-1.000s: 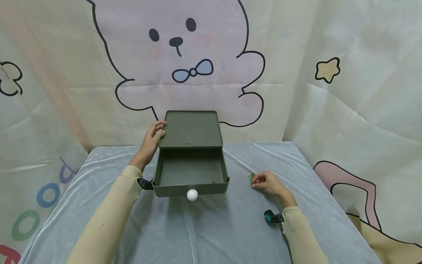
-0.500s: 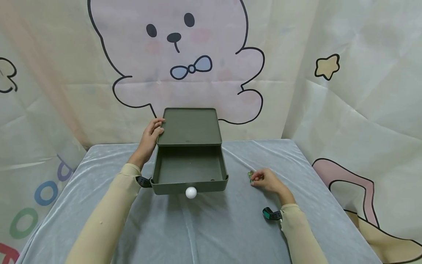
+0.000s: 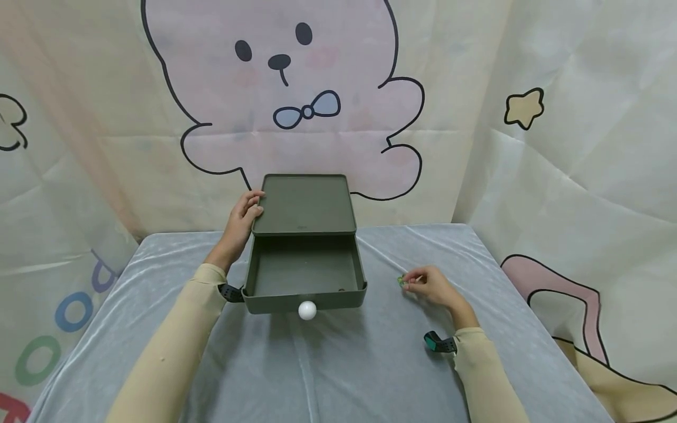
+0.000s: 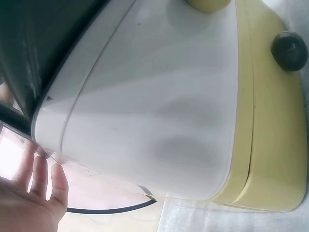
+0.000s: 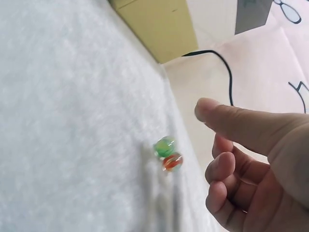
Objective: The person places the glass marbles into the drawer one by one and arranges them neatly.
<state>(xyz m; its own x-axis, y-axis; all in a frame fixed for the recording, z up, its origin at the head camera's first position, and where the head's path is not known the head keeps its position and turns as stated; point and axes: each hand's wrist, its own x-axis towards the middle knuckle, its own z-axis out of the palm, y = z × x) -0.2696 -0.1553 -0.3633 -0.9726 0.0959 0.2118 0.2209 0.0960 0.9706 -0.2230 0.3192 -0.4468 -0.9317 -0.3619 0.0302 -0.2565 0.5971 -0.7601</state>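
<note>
A small chest of drawers stands on the cloth, its dark green top drawer (image 3: 304, 276) pulled out, with a white round knob (image 3: 307, 310). My left hand (image 3: 239, 229) rests against the left edge of the chest's green top (image 3: 307, 202); in the left wrist view its fingers (image 4: 59, 186) touch the white middle drawer section (image 4: 159, 96). At right, my right hand (image 3: 433, 286) hovers beside two glass marbles, one green (image 5: 164, 146) and one orange-red (image 5: 173, 162). They lie together on the cloth, apart from its thumb and loosely curled fingers. Nothing shows between them.
A tiny dark reddish spot (image 3: 341, 289) shows inside the drawer near its front right corner. The chest's yellow lowest section (image 4: 275, 145) carries a dark knob (image 4: 289, 50). Grey-blue cloth (image 3: 370, 364) covers the table. A printed curtain (image 3: 449, 176) hangs behind.
My right hand has shifted slightly right and its fingers now cover more of the marbles in the head view. My left hand stays at the chest, and the drawer keeps its position.
</note>
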